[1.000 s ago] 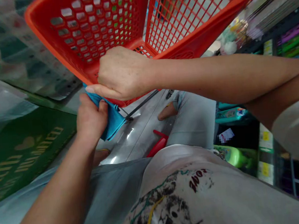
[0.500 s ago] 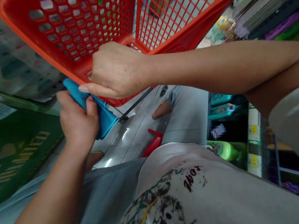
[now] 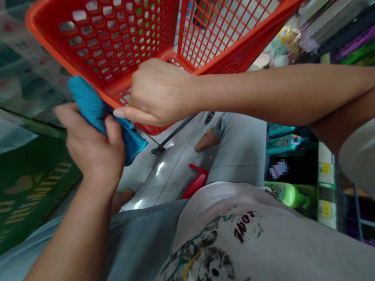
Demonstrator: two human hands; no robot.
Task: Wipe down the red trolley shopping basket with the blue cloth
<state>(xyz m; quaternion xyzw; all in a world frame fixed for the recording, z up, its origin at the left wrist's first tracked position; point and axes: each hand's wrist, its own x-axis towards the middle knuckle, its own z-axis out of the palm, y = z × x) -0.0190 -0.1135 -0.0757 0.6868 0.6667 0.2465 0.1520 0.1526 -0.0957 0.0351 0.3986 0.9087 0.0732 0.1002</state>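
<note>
Two hands work at an orange plastic basket [image 3: 114, 32]. Left hand [image 3: 92, 147]: grip clenched on a bunched blue mesh cloth [image 3: 87, 101], one end rising above the fist against the basket's rim, the other hanging out beside the thumb. Right hand [image 3: 161, 92]: grip closed on the basket's lower edge. Risk: a slackened left grip could let the cloth drop; a jolted basket could tug it free.

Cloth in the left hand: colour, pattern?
The cloth is bright blue with a fine mesh texture; head view.
</note>
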